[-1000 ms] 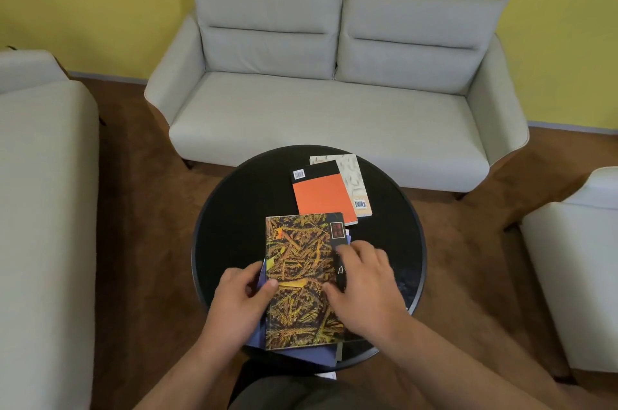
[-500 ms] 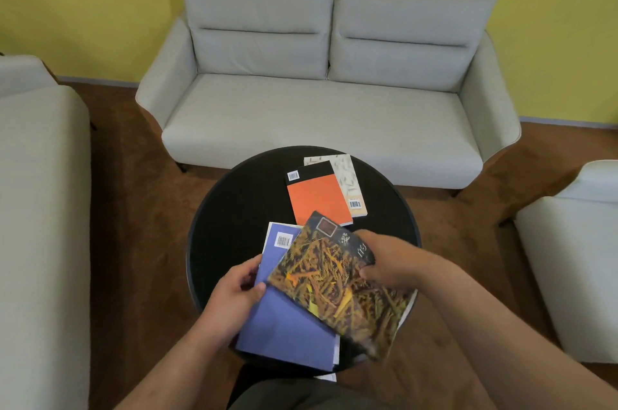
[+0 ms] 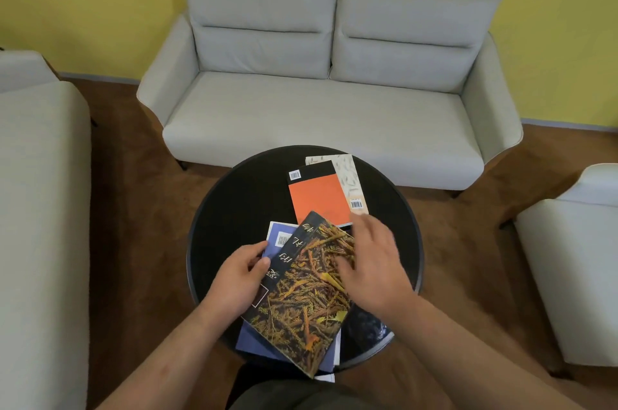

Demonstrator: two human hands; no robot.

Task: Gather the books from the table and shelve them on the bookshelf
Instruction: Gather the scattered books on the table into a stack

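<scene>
On the round black table (image 3: 240,202) a dark book with an orange leaf pattern (image 3: 301,302) is lifted at a tilt. My left hand (image 3: 239,276) grips its spine edge, thumb on the cover. Beneath it a blue book (image 3: 254,342) lies flat on the table's near side. My right hand (image 3: 374,266) hovers over the patterned book's right part with fingers spread and relaxed, holding nothing. At the table's far side an orange book (image 3: 317,199) lies on top of a cream book (image 3: 351,175).
A light grey two-seat sofa (image 3: 317,122) stands behind the table against a yellow wall. Another pale seat (image 3: 40,192) flanks the left and an armchair (image 3: 575,259) the right. Brown carpet surrounds the table. No bookshelf is in view.
The patterned book was lifted off the blue book by my right hand, swung round and taken at its spine by my left hand. My right hand has let go.
</scene>
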